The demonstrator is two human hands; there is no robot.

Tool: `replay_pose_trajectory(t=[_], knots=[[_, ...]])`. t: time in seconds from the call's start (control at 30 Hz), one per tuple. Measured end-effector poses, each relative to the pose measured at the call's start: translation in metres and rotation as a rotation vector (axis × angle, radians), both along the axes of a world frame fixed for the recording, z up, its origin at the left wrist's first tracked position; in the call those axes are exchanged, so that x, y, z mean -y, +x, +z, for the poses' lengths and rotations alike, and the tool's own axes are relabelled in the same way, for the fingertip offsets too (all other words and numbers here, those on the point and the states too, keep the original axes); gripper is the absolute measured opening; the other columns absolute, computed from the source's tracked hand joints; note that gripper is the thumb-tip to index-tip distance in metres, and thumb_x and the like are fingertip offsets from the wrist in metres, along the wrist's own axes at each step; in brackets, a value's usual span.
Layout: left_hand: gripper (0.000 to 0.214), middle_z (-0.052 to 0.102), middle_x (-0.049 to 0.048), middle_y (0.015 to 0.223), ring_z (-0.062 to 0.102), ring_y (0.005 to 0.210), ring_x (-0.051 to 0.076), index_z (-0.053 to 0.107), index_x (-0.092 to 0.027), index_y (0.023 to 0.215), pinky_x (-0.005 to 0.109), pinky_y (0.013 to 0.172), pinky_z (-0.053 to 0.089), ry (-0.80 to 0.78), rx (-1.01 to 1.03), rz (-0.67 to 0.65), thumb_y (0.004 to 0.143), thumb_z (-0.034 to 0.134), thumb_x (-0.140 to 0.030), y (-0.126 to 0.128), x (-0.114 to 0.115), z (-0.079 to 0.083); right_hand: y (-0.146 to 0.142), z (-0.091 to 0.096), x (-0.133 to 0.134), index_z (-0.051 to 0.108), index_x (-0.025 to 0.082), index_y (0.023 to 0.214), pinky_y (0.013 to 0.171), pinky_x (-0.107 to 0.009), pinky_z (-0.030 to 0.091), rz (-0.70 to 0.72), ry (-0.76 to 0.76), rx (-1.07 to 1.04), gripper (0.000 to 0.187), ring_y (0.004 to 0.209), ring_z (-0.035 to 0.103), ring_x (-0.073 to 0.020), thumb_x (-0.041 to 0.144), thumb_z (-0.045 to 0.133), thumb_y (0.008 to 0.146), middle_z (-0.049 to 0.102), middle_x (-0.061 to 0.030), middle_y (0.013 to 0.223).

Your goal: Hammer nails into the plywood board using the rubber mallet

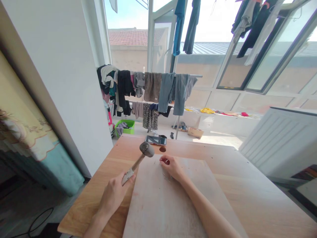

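Observation:
My left hand (115,191) is wrapped round the wooden handle of a rubber mallet (146,149). The mallet's dark grey head is raised above the far left corner of a pale wooden board (151,205). On the board's far part rests my right hand (172,167), thumb and forefinger pinched together on what looks like a small nail, mostly hidden by the fingertips. Several thin loose nails (167,177) lie on the board just below that hand, partly under it.
The board lies on a wooden table (99,188). A phone (155,140) and a round brown spot (162,149) are near its far edge. Beyond stand a drying rack with clothes (152,86), a green basket (131,125) and a cardboard box (195,133). A white ribbed panel (279,145) is at right.

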State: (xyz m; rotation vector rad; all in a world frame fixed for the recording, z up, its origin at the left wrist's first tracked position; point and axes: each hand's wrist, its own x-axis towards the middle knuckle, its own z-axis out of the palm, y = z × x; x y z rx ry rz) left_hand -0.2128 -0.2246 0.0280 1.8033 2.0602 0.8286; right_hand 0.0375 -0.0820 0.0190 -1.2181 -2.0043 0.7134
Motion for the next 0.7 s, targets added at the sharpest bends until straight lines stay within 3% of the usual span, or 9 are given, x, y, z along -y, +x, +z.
replay_pose_trajectory(t=[0.2,0.47,0.7], knots=[[0.038,0.071,0.0026,0.072,0.069,0.070,0.022,0.063,-0.025,0.086,0.025,0.059,0.040,-0.005,-0.025,0.002,0.095,0.044,-0.056,0.0015,0.0005,0.0013,0.0017,-0.0086,0.0016,0.067,0.019,0.076,0.065,-0.026,0.047,-0.004,0.029,-0.028,0.013,0.062,0.057,-0.0142,0.024,0.055,0.077,0.064,0.0010,0.066],[0.035,0.070,0.0031,0.073,0.068,0.070,0.021,0.062,-0.025,0.085,0.024,0.059,0.039,-0.040,-0.046,-0.005,0.094,0.045,-0.055,0.0030,0.0000,0.0019,0.0002,-0.0100,0.0029,0.065,0.021,0.076,0.071,-0.027,0.047,0.025,0.084,-0.023,0.013,0.068,0.059,-0.0151,0.016,0.054,0.072,0.065,0.0003,0.072],[0.033,0.070,0.0017,0.070,0.066,0.067,0.019,0.062,-0.025,0.083,0.022,0.058,0.037,-0.064,-0.062,-0.010,0.095,0.046,-0.052,0.0057,-0.0007,0.0071,-0.0004,-0.0119,0.0013,0.059,0.021,0.103,0.069,-0.026,0.048,0.066,0.033,-0.088,0.030,0.068,0.059,-0.0139,0.015,0.056,0.074,0.068,0.0012,0.079]])
